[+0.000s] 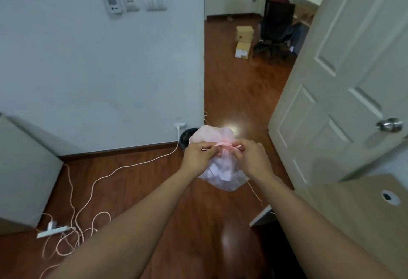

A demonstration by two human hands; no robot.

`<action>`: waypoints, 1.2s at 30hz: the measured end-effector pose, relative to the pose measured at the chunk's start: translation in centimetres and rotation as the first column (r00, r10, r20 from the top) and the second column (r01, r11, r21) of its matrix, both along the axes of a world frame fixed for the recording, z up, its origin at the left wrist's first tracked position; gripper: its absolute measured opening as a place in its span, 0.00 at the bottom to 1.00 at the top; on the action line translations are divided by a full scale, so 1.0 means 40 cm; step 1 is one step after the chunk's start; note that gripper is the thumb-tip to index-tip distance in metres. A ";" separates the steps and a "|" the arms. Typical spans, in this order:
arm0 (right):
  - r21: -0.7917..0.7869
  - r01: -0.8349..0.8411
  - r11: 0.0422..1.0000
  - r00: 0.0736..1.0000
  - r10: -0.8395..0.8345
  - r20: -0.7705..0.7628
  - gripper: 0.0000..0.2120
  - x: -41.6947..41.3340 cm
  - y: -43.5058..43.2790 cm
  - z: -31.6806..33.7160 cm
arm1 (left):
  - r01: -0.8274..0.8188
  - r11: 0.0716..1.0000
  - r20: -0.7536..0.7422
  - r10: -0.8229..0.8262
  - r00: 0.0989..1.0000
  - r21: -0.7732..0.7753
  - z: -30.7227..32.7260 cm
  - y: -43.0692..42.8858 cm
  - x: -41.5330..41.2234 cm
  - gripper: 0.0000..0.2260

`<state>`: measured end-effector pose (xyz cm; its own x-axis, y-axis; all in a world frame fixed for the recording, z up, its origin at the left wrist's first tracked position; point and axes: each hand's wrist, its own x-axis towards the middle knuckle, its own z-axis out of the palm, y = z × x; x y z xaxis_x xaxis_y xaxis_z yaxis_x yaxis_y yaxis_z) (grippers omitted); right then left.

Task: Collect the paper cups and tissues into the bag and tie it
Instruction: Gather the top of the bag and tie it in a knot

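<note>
A thin pink bag (white papers are seen through it) is held in the air above a brown wooden floor, its twisted neck pinched by the left hand and the right hand. A white wall is seen at the left and an open white door at the right. White cables and a power strip are lying on the floor.

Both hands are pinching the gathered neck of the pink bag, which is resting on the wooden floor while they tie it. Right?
Not quite. The head view shows both the left hand and right hand pinching the bag at its gathered neck, but the bag hangs in the air above the floor, not resting on it.
</note>
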<state>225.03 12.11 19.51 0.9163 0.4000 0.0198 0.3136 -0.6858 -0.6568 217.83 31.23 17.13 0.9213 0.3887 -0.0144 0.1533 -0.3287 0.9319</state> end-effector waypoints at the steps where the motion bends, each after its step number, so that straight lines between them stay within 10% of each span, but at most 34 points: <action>1: 0.007 -0.027 1.000 0.999 0.027 -0.025 0.07 0.001 0.046 0.004 | -0.019 1.000 -0.004 0.019 1.000 -0.001 -0.004 0.046 -0.007 0.06; 21: 0.008 -0.357 0.934 0.889 0.342 -0.305 0.08 0.493 0.747 -0.235 | -0.388 0.915 -0.326 0.337 0.883 -0.107 -0.204 0.665 0.330 0.06; 36: -0.124 -0.224 0.967 0.871 0.142 -0.470 0.04 0.934 0.949 -0.548 | -0.301 0.946 -0.540 0.194 0.819 -0.117 -0.509 0.892 0.818 0.04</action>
